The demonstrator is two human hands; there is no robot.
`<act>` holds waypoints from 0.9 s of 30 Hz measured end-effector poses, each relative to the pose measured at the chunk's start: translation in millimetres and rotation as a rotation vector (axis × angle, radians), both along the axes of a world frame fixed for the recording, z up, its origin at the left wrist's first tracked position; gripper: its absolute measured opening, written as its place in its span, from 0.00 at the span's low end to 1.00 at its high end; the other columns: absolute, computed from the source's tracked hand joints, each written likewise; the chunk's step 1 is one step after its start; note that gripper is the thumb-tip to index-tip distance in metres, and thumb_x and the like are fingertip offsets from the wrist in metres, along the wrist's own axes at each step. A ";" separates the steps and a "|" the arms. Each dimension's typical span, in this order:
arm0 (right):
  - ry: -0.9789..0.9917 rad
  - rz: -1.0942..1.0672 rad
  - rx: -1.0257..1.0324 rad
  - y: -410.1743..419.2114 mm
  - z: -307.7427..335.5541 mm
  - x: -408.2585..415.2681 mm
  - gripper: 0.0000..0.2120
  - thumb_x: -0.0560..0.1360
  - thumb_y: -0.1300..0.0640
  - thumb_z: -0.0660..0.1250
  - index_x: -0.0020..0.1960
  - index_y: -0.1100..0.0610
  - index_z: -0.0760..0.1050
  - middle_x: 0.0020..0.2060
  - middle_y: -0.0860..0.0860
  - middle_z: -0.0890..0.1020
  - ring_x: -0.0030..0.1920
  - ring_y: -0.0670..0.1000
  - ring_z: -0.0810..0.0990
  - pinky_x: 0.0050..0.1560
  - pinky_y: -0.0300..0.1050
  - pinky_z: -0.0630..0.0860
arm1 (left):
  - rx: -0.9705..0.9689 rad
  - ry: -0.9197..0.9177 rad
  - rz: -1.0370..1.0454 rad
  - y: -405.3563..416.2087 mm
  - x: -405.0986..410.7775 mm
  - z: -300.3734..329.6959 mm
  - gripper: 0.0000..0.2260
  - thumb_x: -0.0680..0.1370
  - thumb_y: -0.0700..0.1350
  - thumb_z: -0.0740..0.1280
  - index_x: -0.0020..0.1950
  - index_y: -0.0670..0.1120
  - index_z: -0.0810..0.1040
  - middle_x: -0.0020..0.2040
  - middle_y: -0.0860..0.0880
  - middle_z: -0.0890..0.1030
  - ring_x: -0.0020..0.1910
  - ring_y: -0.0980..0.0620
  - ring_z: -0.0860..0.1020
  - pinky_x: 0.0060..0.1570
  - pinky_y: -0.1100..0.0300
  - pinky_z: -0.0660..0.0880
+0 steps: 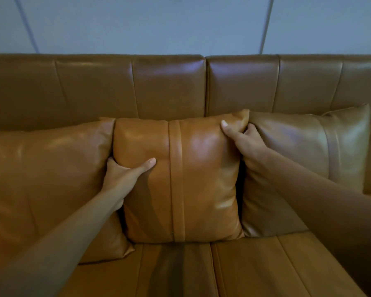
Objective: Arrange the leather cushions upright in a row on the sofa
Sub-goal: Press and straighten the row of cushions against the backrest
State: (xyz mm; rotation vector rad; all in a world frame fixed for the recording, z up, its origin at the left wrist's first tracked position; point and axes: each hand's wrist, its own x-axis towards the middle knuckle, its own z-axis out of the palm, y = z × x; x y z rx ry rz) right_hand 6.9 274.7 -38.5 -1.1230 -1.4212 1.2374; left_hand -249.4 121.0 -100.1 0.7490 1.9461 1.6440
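Three tan leather cushions stand upright in a row against the backrest of a brown leather sofa (169, 86). The middle cushion (197, 179) has a vertical strap down its front. My left hand (124, 174) grips its left edge, thumb on the front and fingers tucked behind. My right hand (242, 138) pinches its upper right corner. The left cushion (43, 179) and the right cushion (298, 157) press against the middle one on either side.
The sofa seat (234, 271) runs along the bottom of the view in front of the cushions. A pale blue-grey wall (180, 24) rises behind the backrest.
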 end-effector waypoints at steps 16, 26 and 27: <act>0.071 -0.062 0.124 11.7 -27.6 -6.6 0.55 0.57 0.34 0.83 0.78 0.48 0.65 0.68 0.46 0.80 0.66 0.49 0.80 0.67 0.54 0.78 | -0.014 0.003 0.029 10.1 -10.4 -5.9 0.66 0.53 0.64 0.84 0.82 0.58 0.48 0.79 0.49 0.65 0.76 0.42 0.66 0.73 0.39 0.65; -0.100 -0.014 0.202 1.3 -2.8 -7.2 0.46 0.77 0.67 0.72 0.83 0.44 0.51 0.70 0.43 0.73 0.66 0.43 0.74 0.70 0.42 0.69 | -0.074 -0.002 0.037 11.6 -9.8 -3.5 0.67 0.52 0.65 0.83 0.82 0.58 0.47 0.79 0.48 0.65 0.76 0.40 0.65 0.72 0.37 0.65; -0.184 -0.004 0.240 -0.1 1.0 -5.1 0.45 0.77 0.66 0.72 0.83 0.43 0.50 0.71 0.43 0.71 0.68 0.43 0.72 0.70 0.41 0.68 | -0.090 0.003 0.040 11.4 -9.2 -2.5 0.67 0.53 0.65 0.83 0.83 0.58 0.47 0.80 0.47 0.65 0.76 0.40 0.65 0.72 0.36 0.65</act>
